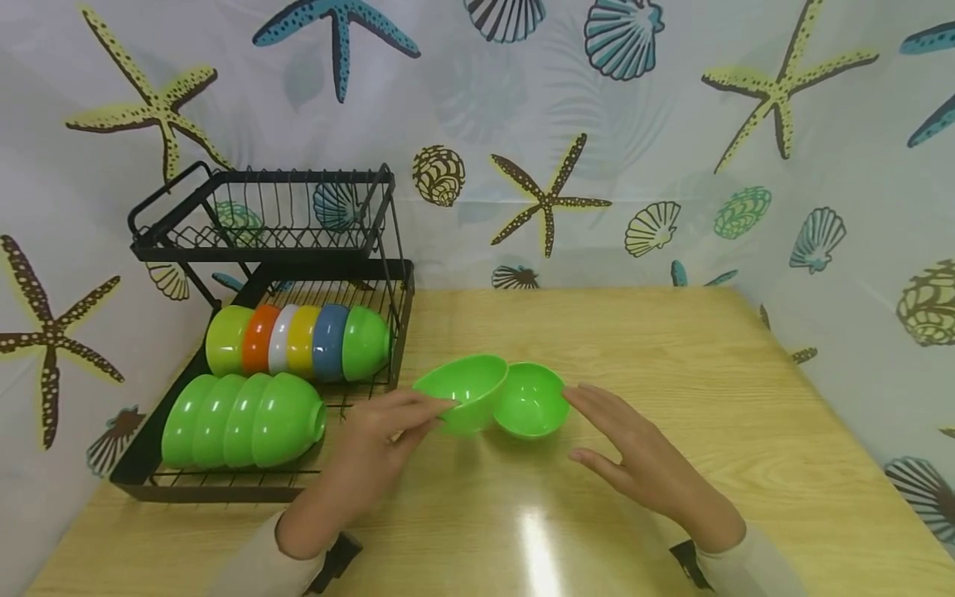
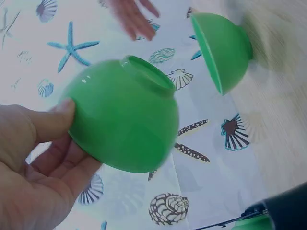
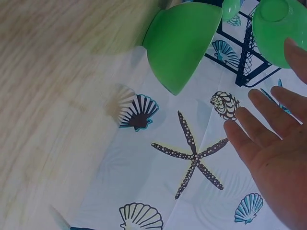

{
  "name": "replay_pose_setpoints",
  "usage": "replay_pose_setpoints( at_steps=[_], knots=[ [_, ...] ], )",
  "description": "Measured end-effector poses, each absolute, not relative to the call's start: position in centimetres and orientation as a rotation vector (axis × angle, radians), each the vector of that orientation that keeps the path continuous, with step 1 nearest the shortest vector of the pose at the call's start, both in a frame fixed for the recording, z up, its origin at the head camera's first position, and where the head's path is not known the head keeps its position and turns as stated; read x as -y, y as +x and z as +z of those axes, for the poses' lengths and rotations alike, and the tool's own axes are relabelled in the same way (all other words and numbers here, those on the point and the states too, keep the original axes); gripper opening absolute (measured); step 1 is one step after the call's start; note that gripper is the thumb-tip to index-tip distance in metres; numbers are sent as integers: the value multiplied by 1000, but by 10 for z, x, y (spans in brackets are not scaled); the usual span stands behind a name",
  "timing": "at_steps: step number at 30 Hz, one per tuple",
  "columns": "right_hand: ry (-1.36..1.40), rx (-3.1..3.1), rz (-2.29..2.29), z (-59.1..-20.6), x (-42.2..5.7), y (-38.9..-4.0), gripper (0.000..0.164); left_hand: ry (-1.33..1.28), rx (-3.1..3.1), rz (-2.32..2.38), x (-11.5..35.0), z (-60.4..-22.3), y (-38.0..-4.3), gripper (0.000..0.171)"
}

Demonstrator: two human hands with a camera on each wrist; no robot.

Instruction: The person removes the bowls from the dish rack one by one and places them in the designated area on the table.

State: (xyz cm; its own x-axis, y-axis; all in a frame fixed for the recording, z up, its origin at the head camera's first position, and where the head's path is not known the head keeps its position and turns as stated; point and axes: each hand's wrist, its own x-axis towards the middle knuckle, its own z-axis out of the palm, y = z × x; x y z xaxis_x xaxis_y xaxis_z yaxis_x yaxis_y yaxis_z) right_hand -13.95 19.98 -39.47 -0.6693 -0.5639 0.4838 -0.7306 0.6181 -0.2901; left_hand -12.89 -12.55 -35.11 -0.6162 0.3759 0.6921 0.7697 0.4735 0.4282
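A: Where is the tilted green bowl (image 1: pixel 473 394)?

B: Above the tabletop (image 1: pixel 746 398), its rim pinched between thumb and fingers of the left hand (image 1: pixel 376 427).

A: And the right hand (image 1: pixel 642 452)?

B: Fingers extended, thumb apart, just right of the upright green bowl (image 1: pixel 539 406). Tabletop extends farther right, its edge meeting the shell-patterned cloth (image 1: pixel 821 166).

A: What is obscured?

B: Part of the upright bowl's left side, behind the tilted one; the right wrist view crops the right hand.

A: The count?

B: Two bowls near the hands; in the black rack (image 1: pixel 254 254) at left, six far-row bowls (image 1: pixel 302 340), four near-row bowls (image 1: pixel 246 423).
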Motion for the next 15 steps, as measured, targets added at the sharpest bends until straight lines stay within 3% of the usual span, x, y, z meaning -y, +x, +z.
replay_pose_setpoints(
  at_steps=[9, 15],
  knots=[
    [1094, 2425, 732, -391, -197, -138, 68, -1174, 2147, -775, 111, -354, -130, 36],
    [1205, 2203, 756, -386, -187, -136, 52, -1276, 2123, -665, 103, -357, -129, 36]
  ],
)
